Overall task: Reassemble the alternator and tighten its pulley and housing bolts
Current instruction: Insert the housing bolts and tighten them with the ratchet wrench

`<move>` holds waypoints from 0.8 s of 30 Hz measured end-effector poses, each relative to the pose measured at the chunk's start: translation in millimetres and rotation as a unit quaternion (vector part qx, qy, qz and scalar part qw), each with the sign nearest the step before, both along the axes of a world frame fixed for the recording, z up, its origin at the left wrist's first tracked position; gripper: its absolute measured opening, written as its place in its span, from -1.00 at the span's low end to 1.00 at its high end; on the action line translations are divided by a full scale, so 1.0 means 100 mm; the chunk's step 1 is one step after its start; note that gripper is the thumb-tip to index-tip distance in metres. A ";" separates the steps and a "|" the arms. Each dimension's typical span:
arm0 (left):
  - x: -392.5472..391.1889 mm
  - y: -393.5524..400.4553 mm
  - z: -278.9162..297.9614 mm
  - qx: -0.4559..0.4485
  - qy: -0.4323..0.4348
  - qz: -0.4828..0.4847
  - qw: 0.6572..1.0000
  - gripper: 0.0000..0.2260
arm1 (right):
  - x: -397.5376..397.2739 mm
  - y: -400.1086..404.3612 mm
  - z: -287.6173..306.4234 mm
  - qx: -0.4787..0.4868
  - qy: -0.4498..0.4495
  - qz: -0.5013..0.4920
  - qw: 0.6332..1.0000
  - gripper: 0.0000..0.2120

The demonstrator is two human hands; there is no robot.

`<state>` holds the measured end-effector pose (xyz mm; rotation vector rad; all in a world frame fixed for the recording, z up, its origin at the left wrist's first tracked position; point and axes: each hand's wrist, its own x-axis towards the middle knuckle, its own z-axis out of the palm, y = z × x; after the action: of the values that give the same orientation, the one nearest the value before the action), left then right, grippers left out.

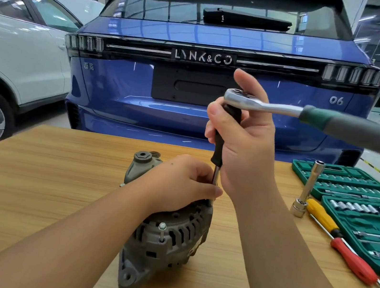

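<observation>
A grey alternator (pixel 162 242) lies on the wooden table (pixel 53 171), with a housing bolt (pixel 161 230) sticking up from its near side. My left hand (pixel 177 184) rests on top of the alternator and pinches the steel shaft of a black-handled driver (pixel 219 148) near its tip. My right hand (pixel 242 137) grips the driver's black handle, which stands upright. A ratchet wrench (pixel 314 117) with a green and grey handle sits on the driver's top end and points right. The driver's tip is hidden behind my left fingers.
At the table's right edge an open green socket set case (pixel 353 186) holds several sockets. Beside it stand a long socket extension (pixel 308 188), a yellow-handled screwdriver (pixel 320 213) and a red-handled screwdriver (pixel 352 261). A blue car (pixel 143 85) stands behind the table, a white car (pixel 11 51) to the left.
</observation>
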<state>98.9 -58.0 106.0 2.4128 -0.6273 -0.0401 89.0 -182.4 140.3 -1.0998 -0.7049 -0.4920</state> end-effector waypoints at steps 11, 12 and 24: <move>-0.02 0.02 0.00 -0.017 0.002 0.013 1.000 -0.87 | -0.02 -0.06 0.03 0.022 0.057 0.167 0.984 -0.54; -0.01 0.03 -0.01 -0.015 0.000 0.013 1.000 -0.87 | -0.03 -0.05 0.04 0.018 0.075 0.167 0.983 -0.53; 0.02 0.01 0.00 0.009 0.000 0.001 1.000 -0.87 | -0.04 -0.09 0.09 0.022 0.120 0.061 0.991 -0.80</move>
<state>100.7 -57.0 105.7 2.4315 -0.6269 -0.0449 85.0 -191.4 149.2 -1.0466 -0.5428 -0.2637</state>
